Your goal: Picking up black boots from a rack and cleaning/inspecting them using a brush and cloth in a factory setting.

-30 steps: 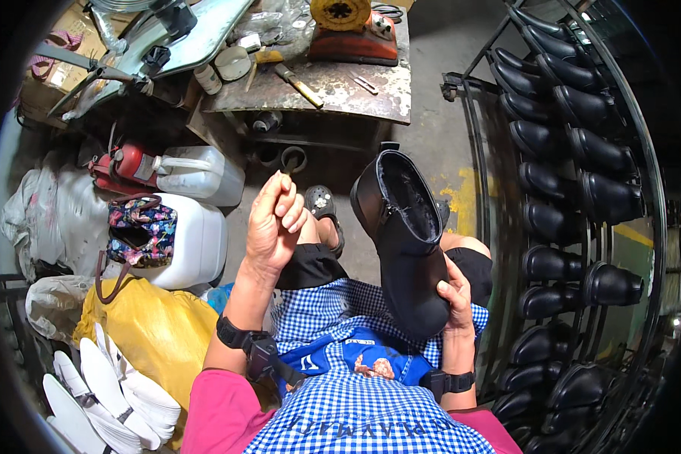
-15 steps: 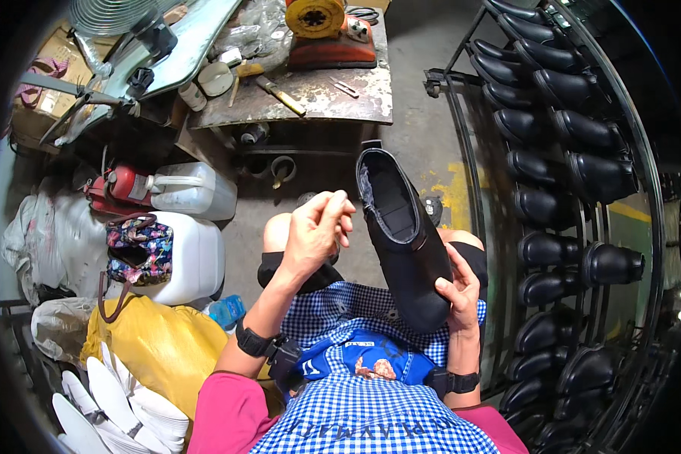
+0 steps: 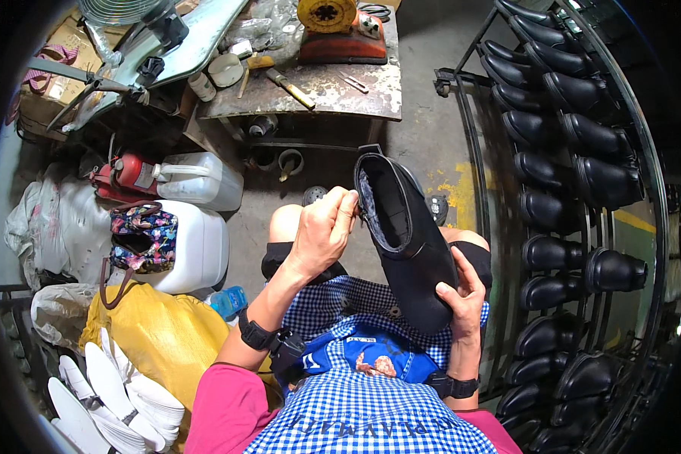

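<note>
We hold a black boot over our lap, beside a rack of finished pairs.

The rack [image 3: 583, 227] of black boots fills our right side; the cluttered surface [image 3: 318, 94] stands ahead, white jugs [image 3: 193, 242] and a yellow bag [image 3: 163, 340] on the floor to our left. The black boot [image 3: 412, 250] rests tilted above our knees, opening up and facing us. We judge it light, with a soft, pliant upper and a stiffer sole, best taken at the sole and collar. Our right hand [image 3: 461, 299] is closed around its lower end; our left hand [image 3: 321, 231] pinches the collar rim, fingers curled shut.
</note>
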